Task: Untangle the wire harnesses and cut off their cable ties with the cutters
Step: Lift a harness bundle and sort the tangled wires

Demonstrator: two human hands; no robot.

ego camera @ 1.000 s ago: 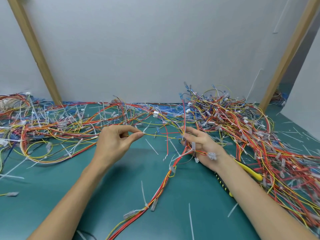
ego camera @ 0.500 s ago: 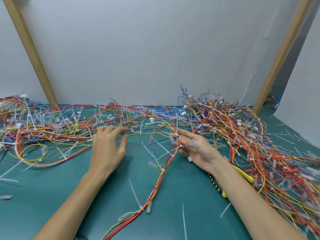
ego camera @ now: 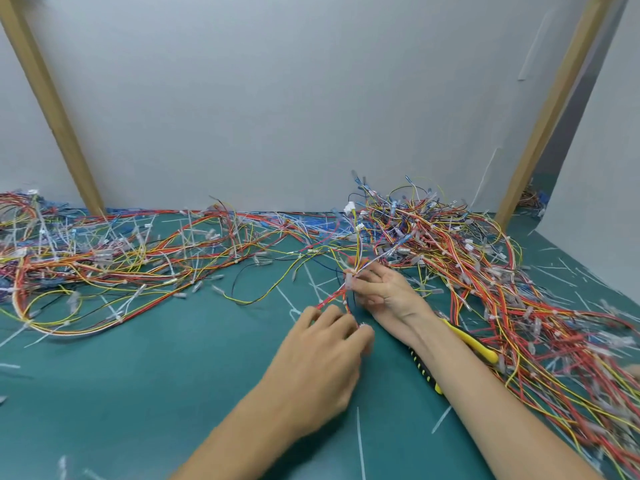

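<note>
Left hand (ego camera: 322, 358) slides across beside right hand (ego camera: 384, 292), whose fingers pinch a red-and-yellow wire harness (ego camera: 332, 297), left fingers' hold hidden; best tease strands apart gently, no yanking.

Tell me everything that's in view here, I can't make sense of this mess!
mat: one, green, covers the table.
left pile: one, wires mostly red and yellow, far left of the mat.
right pile: one, same colours, taller, from the wall down the right side.
harness: one, red and yellow, mid-mat at the hands.
cutters: one, yellow and black handles, on the mat under the right forearm; head hidden.
cut ties: many, white, strewn on the mat.
posts: two, wooden, slanting at left and right.
wall: one, grey, behind.
right grip: pinches the harness.
left grip: over the harness, nearer the camera; blurred, hold unclear.
</note>
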